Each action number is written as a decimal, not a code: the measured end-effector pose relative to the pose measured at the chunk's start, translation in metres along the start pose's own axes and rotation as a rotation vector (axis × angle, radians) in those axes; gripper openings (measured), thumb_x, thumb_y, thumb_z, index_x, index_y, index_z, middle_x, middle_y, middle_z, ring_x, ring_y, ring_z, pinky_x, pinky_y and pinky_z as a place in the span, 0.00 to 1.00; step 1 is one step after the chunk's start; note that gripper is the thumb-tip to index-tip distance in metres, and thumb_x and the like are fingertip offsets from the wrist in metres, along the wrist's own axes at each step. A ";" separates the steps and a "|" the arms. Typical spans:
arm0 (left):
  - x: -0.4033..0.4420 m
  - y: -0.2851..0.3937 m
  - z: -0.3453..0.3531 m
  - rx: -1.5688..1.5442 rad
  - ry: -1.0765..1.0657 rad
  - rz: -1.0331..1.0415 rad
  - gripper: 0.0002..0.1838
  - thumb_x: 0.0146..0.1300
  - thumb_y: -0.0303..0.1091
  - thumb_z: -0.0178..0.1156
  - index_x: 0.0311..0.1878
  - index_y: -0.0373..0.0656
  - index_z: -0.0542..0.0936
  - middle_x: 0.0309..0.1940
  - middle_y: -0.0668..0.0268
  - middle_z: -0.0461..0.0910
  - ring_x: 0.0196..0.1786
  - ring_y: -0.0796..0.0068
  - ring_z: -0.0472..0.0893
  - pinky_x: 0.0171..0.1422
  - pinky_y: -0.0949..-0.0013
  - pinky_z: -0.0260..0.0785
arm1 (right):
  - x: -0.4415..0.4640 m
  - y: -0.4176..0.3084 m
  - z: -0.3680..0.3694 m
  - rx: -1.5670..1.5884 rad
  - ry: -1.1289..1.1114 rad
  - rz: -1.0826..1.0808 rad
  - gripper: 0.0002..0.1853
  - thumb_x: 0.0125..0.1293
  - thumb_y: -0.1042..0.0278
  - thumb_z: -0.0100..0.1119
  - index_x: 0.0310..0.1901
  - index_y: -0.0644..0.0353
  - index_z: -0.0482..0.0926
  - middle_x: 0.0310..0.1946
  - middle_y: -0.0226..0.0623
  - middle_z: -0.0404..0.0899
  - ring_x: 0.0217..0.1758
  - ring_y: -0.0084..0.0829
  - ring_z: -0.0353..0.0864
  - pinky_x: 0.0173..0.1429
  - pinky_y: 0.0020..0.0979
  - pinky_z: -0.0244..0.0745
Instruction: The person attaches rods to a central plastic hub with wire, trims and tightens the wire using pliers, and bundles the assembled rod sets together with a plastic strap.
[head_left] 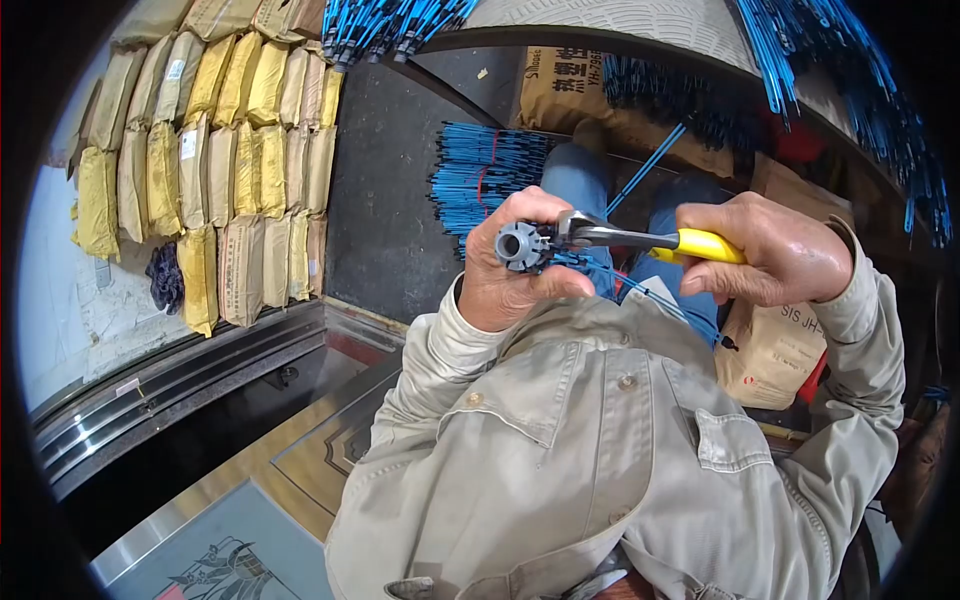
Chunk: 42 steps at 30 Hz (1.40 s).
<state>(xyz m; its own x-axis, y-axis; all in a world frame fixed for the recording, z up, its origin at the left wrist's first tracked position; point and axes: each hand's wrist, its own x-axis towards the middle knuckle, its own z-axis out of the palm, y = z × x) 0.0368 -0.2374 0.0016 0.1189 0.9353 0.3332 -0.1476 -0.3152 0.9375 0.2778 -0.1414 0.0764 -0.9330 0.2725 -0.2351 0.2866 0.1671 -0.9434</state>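
My left hand (pixel 500 275) is wrapped round a grey round fitting (pixel 521 246) with a hole in its middle and black toothed parts around it. My right hand (pixel 765 250) grips the yellow handles of pliers (pixel 630 236). The metal jaws of the pliers reach to the fitting beside my left thumb and fingers; the exact contact is too small to tell. Thin blue rods (pixel 655 298) with black ends stretch from below the fitting toward the lower right, across my lap.
A bundle of blue rods (pixel 490 165) lies beside my legs. More blue rods (pixel 395 25) hang over the edge of a shelf (pixel 610 28) in front. Stacked paper-wrapped packages (pixel 235 165) fill the left side. A brown paper sack (pixel 770 350) stands at the right.
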 end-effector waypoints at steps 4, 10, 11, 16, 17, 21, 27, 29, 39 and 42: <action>0.001 -0.006 -0.001 -0.009 0.000 0.009 0.28 0.37 0.36 0.77 0.41 0.41 0.74 0.35 0.65 0.76 0.38 0.74 0.74 0.44 0.72 0.67 | -0.002 -0.001 0.005 -0.320 0.050 -0.038 0.16 0.59 0.61 0.62 0.34 0.62 0.67 0.18 0.45 0.70 0.22 0.49 0.73 0.25 0.37 0.64; 0.003 -0.010 0.001 0.001 0.045 0.028 0.28 0.36 0.38 0.78 0.40 0.41 0.74 0.35 0.65 0.75 0.38 0.73 0.74 0.43 0.72 0.66 | 0.009 0.033 0.047 -0.295 0.343 -0.144 0.12 0.58 0.70 0.61 0.35 0.62 0.66 0.21 0.47 0.71 0.25 0.52 0.73 0.25 0.39 0.65; 0.003 -0.010 0.001 0.010 0.064 0.019 0.28 0.36 0.40 0.77 0.40 0.41 0.74 0.35 0.66 0.75 0.38 0.74 0.74 0.43 0.72 0.66 | 0.013 0.038 0.053 -0.303 0.402 -0.178 0.12 0.58 0.72 0.61 0.35 0.62 0.65 0.22 0.47 0.72 0.25 0.52 0.73 0.25 0.40 0.65; 0.005 -0.009 -0.004 0.020 0.055 0.000 0.30 0.40 0.48 0.74 0.43 0.40 0.74 0.35 0.65 0.75 0.39 0.74 0.73 0.45 0.72 0.66 | 0.030 0.064 0.068 -0.205 0.462 -0.235 0.11 0.58 0.72 0.60 0.35 0.62 0.66 0.23 0.47 0.72 0.24 0.51 0.73 0.24 0.39 0.64; 0.005 -0.008 -0.006 0.012 0.026 0.000 0.31 0.41 0.50 0.73 0.44 0.40 0.74 0.36 0.65 0.75 0.39 0.75 0.73 0.45 0.72 0.66 | 0.030 0.065 0.063 -0.209 0.436 -0.255 0.11 0.58 0.71 0.60 0.34 0.62 0.66 0.22 0.46 0.72 0.24 0.50 0.74 0.24 0.39 0.64; 0.004 -0.002 -0.003 -0.140 0.095 -0.040 0.34 0.45 0.53 0.69 0.51 0.39 0.72 0.40 0.63 0.75 0.42 0.75 0.73 0.48 0.71 0.65 | 0.016 0.043 0.025 -0.084 0.241 -0.217 0.11 0.60 0.69 0.60 0.34 0.62 0.66 0.20 0.43 0.71 0.23 0.47 0.75 0.23 0.37 0.63; 0.008 0.004 -0.002 -0.082 -0.147 0.083 0.34 0.50 0.51 0.67 0.55 0.38 0.70 0.45 0.61 0.74 0.44 0.74 0.72 0.49 0.71 0.64 | -0.009 -0.017 -0.020 -0.104 -0.036 0.036 0.13 0.61 0.64 0.60 0.34 0.62 0.67 0.19 0.39 0.70 0.21 0.44 0.75 0.24 0.35 0.65; 0.005 0.003 0.002 -0.131 -0.191 0.058 0.34 0.51 0.51 0.66 0.55 0.38 0.70 0.45 0.60 0.74 0.43 0.73 0.72 0.49 0.71 0.64 | -0.011 -0.026 -0.025 -0.388 -0.089 -0.037 0.13 0.60 0.63 0.61 0.34 0.62 0.68 0.19 0.39 0.71 0.21 0.44 0.75 0.25 0.34 0.66; 0.002 0.002 -0.006 -0.078 -0.344 0.120 0.30 0.54 0.47 0.65 0.54 0.39 0.69 0.41 0.61 0.74 0.41 0.71 0.72 0.45 0.69 0.64 | -0.003 -0.055 -0.027 -0.458 -0.215 0.099 0.12 0.58 0.66 0.62 0.36 0.62 0.69 0.18 0.41 0.73 0.22 0.45 0.76 0.25 0.37 0.66; 0.001 0.004 -0.006 -0.075 -0.337 0.122 0.27 0.55 0.45 0.65 0.52 0.39 0.70 0.39 0.61 0.73 0.40 0.71 0.72 0.44 0.69 0.63 | 0.001 -0.060 -0.027 -0.396 -0.266 0.180 0.12 0.58 0.68 0.61 0.37 0.62 0.69 0.18 0.42 0.72 0.22 0.46 0.76 0.25 0.37 0.66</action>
<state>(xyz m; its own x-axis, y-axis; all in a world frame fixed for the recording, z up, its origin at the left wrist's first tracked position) 0.0308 -0.2370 0.0045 0.4112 0.7822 0.4681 -0.2511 -0.3964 0.8831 0.2654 -0.1257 0.1393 -0.8695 0.0881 -0.4860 0.4605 0.5004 -0.7332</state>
